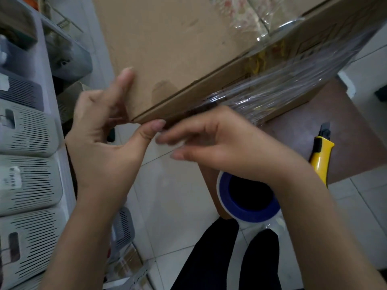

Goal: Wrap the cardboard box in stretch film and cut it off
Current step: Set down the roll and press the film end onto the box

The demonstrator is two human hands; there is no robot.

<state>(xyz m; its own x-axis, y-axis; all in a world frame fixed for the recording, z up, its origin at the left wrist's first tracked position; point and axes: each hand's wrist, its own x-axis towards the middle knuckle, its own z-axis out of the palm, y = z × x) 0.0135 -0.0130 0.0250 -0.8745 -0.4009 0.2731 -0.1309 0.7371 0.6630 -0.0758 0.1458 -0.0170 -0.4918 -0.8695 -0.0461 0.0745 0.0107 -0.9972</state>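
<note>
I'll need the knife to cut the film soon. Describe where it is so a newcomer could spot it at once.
Start at the big cardboard box, part-wrapped in clear film, resting on a brown stool. On the stool's bare right part, beside the right hand, lies the knife. It is the only yellow thing there, black-tipped, unlike the blue-cored film roll nearer the person.

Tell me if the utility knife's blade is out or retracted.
Out. The yellow utility knife lies on the brown stool beside the cardboard box, with a dark blade segment projecting past its yellow body.
</note>
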